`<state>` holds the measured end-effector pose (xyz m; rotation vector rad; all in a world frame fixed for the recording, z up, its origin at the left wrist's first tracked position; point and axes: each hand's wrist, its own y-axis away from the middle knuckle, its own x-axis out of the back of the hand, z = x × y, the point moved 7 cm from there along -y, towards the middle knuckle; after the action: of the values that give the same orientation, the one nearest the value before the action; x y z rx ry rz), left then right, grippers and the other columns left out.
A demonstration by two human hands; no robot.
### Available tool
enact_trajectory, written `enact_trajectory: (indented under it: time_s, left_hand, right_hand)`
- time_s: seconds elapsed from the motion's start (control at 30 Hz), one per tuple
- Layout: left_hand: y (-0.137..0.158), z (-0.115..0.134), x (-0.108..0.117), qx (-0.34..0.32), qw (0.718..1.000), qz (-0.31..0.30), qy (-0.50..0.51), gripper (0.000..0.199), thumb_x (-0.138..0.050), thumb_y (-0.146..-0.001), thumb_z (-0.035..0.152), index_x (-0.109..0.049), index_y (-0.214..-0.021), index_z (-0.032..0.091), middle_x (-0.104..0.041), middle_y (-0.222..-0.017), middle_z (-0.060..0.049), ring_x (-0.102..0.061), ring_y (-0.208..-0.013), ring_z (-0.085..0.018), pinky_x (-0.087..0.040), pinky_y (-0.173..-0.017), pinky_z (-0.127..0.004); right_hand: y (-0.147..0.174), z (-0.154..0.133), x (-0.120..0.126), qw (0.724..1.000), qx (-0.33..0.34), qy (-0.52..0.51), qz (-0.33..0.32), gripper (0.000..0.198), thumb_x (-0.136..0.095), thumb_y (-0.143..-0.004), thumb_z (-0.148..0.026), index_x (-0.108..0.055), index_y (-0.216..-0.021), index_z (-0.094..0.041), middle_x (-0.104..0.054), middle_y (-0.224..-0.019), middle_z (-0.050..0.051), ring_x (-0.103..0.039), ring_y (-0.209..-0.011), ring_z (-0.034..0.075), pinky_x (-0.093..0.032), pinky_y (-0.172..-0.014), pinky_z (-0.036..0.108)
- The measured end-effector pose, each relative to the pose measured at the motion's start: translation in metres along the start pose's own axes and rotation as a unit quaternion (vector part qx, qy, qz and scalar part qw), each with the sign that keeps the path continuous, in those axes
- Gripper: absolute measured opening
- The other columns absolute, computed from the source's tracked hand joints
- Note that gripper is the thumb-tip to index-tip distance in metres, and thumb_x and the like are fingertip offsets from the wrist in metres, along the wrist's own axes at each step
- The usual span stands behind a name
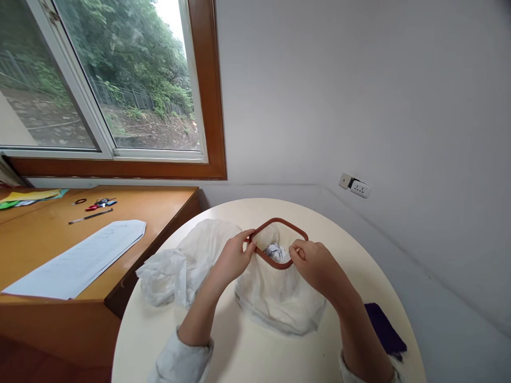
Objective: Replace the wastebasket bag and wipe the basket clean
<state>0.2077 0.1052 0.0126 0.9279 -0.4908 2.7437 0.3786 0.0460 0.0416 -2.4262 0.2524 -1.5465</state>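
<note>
Both hands are at a brown rounded-square ring (275,219) above the round table. My left hand (235,256) pinches its left corner between thumb and fingers. At the right corner, the curled fingers of my right hand (313,263) close on the ring; whether they also grip some film is hidden. A translucent white plastic bag (281,306) hangs below the ring and spreads over the tabletop. Through the opening, crumpled white paper (274,251) shows inside. Another crumpled white plastic bag (179,263) lies left of my left hand.
The round cream table (255,356) stands against the wall. A dark purple cloth (385,330) lies near its right edge. On the wooden desk (167,205) at left are paper sheets (85,260), a pen (91,216) and small red and blue items (101,204). A wall socket (360,188) is at right.
</note>
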Motion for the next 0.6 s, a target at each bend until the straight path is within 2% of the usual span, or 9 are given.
enact_trajectory:
  time_s: [0.1, 0.17, 0.23, 0.3, 0.37, 0.47, 0.6]
  left_hand:
    - [0.001, 0.002, 0.0, -0.009, 1.0, -0.003, -0.001, 0.04, -0.04, -0.085, 0.035, -0.052, -0.12, 0.021, -0.062, -0.112, -0.007, -0.056, -0.103, -0.022, -0.044, -0.086, -0.036]
    - [0.001, 0.003, 0.001, -0.016, 1.0, -0.006, 0.0, 0.039, -0.039, -0.086, 0.034, -0.053, -0.12, 0.021, -0.062, -0.112, -0.007, -0.056, -0.103, -0.022, -0.044, -0.086, -0.035]
    - [0.001, 0.003, 0.001, -0.019, 1.0, -0.008, 0.0, 0.039, -0.039, -0.086, 0.033, -0.053, -0.12, 0.022, -0.062, -0.112, -0.007, -0.056, -0.104, -0.022, -0.045, -0.086, -0.036]
    - [0.001, 0.003, 0.001, -0.02, 1.0, -0.007, -0.002, 0.039, -0.038, -0.086, 0.033, -0.053, -0.12, 0.022, -0.061, -0.113, -0.007, -0.056, -0.105, -0.022, -0.045, -0.086, -0.036]
    - [0.001, 0.003, 0.001, -0.021, 1.0, -0.004, -0.005, 0.039, -0.038, -0.085, 0.032, -0.052, -0.12, 0.022, -0.061, -0.114, -0.007, -0.055, -0.105, -0.023, -0.045, -0.086, -0.036]
    - [0.002, 0.004, 0.003, -0.022, 1.0, 0.002, -0.01, 0.038, -0.039, -0.085, 0.032, -0.054, -0.119, 0.022, -0.062, -0.113, -0.007, -0.055, -0.105, -0.023, -0.045, -0.086, -0.036]
    - [0.003, 0.009, 0.004, -0.031, 0.999, 0.001, -0.008, 0.037, -0.039, -0.085, 0.031, -0.055, -0.117, 0.024, -0.062, -0.111, -0.006, -0.057, -0.102, -0.022, -0.046, -0.084, -0.035]
  right_hand:
    - [-0.004, 0.008, 0.003, 0.999, -0.021, 0.015, 0.039, 0.023, -0.039, -0.084, -0.025, -0.054, -0.067, -0.02, -0.053, -0.058, 0.0, -0.049, -0.056, 0.013, -0.032, -0.051, 0.024]
    - [-0.008, 0.014, 0.006, 0.996, -0.021, 0.029, 0.08, 0.021, -0.04, -0.084, -0.025, -0.06, -0.082, -0.019, -0.06, -0.075, 0.003, -0.056, -0.073, 0.016, -0.039, -0.062, 0.026]
    - [-0.011, 0.018, 0.007, 0.993, -0.014, 0.049, 0.107, 0.027, -0.04, -0.084, -0.024, -0.059, -0.102, -0.017, -0.061, -0.098, 0.008, -0.056, -0.093, 0.02, -0.041, -0.076, 0.03]
    - [-0.013, 0.023, 0.002, 0.993, -0.016, 0.065, 0.092, 0.038, -0.039, -0.085, -0.024, -0.051, -0.119, -0.014, -0.056, -0.116, 0.012, -0.053, -0.104, 0.023, -0.04, -0.082, 0.034]
    - [-0.014, 0.025, -0.005, 0.996, -0.024, 0.069, 0.052, 0.042, -0.036, -0.086, -0.025, -0.046, -0.125, -0.011, -0.053, -0.123, 0.013, -0.053, -0.106, 0.023, -0.041, -0.083, 0.035]
    - [-0.014, 0.024, -0.009, 0.997, -0.031, 0.073, 0.012, 0.043, -0.034, -0.088, -0.025, -0.045, -0.126, -0.009, -0.054, -0.124, 0.013, -0.054, -0.107, 0.023, -0.04, -0.085, 0.035]
    - [-0.013, 0.02, -0.008, 0.996, -0.016, 0.082, 0.005, 0.04, -0.034, -0.089, -0.024, -0.048, -0.123, -0.009, -0.057, -0.12, 0.013, -0.054, -0.107, 0.023, -0.038, -0.087, 0.037]
